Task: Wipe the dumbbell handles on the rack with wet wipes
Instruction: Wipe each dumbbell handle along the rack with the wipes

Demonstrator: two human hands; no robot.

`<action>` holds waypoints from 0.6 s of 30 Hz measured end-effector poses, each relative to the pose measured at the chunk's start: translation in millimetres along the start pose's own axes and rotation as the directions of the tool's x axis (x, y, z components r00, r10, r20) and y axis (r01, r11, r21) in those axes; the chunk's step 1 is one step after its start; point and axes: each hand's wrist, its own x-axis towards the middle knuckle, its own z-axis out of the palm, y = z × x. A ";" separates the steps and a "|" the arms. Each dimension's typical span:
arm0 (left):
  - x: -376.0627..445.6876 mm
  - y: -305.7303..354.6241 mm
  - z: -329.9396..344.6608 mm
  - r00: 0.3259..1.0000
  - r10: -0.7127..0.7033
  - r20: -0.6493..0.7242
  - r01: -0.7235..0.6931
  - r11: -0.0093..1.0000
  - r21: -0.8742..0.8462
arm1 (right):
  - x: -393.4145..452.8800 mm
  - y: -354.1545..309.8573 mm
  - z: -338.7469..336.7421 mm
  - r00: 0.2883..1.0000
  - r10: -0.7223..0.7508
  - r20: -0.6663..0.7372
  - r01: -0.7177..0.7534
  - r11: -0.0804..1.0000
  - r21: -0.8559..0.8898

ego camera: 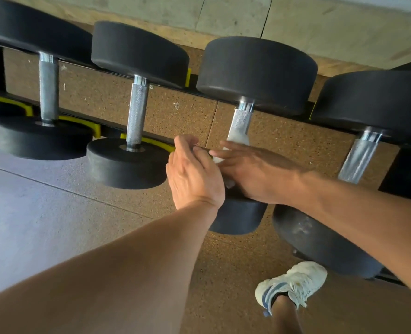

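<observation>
**Both hands at the third dumbbell's handle**

Four dumbbells sit across the rack [108, 127], the outer two cut off by the frame edges. The third dumbbell [256, 75] has its near head mostly hidden under my hands. My right hand [255, 174] lies over its handle [240, 122], fingers fairly straight. My left hand [193, 172] curls beside it; what it grips, I cannot tell. The white wet wipe [238, 139] wraps the handle, partly covered by my fingers.

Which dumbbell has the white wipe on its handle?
The third dumbbell from the left. The wipe covers the lower part of its handle, where both hands meet. The other three handles are bare metal.
</observation>
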 end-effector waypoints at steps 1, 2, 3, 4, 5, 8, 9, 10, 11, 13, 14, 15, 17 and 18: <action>0.1 -1.1 0.0 1.000 -0.013 0.004 0.013 1.000 -0.002 | -7.3 -1.3 3.6 1.000 -0.012 -0.019 0.013 0.999 0.048; -0.1 -1.8 0.1 1.000 -0.028 0.014 0.028 1.000 -0.002 | -14.6 -4.7 3.8 1.000 0.009 -0.021 -0.007 0.994 0.108; -0.1 -2.2 0.4 0.999 -0.034 0.024 0.034 0.999 -0.001 | -22.3 -8.1 4.9 0.998 0.067 -0.010 -0.064 0.982 0.180; -0.1 -2.1 0.2 0.999 -0.026 0.033 0.026 1.000 0.001 | -30.3 -13.4 3.5 0.988 0.154 0.022 -0.154 0.953 0.262; 0.0 -1.9 -0.4 0.999 -0.007 0.038 0.007 1.000 0.006 | -37.0 -20.2 3.6 0.965 0.253 0.070 -0.260 0.885 0.386; -0.1 0.5 -1.4 0.999 0.017 0.049 -0.018 0.999 0.028 | -44.9 -48.9 10.1 0.811 0.582 0.059 -0.388 0.459 0.799; -0.5 0.8 -1.6 0.998 0.011 0.054 -0.013 1.000 0.024 | -42.7 -59.6 13.4 0.699 0.715 0.033 -0.396 0.348 0.849; -0.9 0.8 -2.0 0.998 0.006 0.057 -0.007 1.000 0.015 | -38.5 -71.2 14.0 0.580 0.814 0.021 -0.399 0.262 0.879; -1.3 1.3 -2.8 0.999 0.002 0.054 -0.002 1.000 0.006 | -31.3 -82.0 12.9 0.469 0.883 0.004 -0.391 0.204 0.898; -0.5 0.1 -2.9 0.999 -0.035 0.036 0.036 0.999 -0.023 | -12.5 -101.2 4.1 0.294 0.954 -0.059 -0.341 0.162 0.926; -0.4 -0.3 -2.6 0.997 -0.075 0.020 0.076 0.996 -0.050 | -1.7 -108.0 -1.2 0.229 0.970 -0.083 -0.319 0.155 0.935; 0.2 0.1 -2.2 0.992 -0.125 0.006 0.125 0.989 -0.082 | 9.8 -111.4 -4.9 0.170 0.981 -0.093 -0.323 0.145 0.935; 3.0 -1.2 -3.6 0.969 -0.242 -0.043 0.230 0.955 -0.188 | 32.3 -115.6 -7.7 0.074 0.993 -0.092 -0.380 0.113 0.918; 5.4 -4.6 -8.6 0.939 -0.334 -0.079 0.305 0.918 -0.255 | 42.0 -117.4 -6.2 0.040 0.994 -0.104 -0.451 0.111 0.886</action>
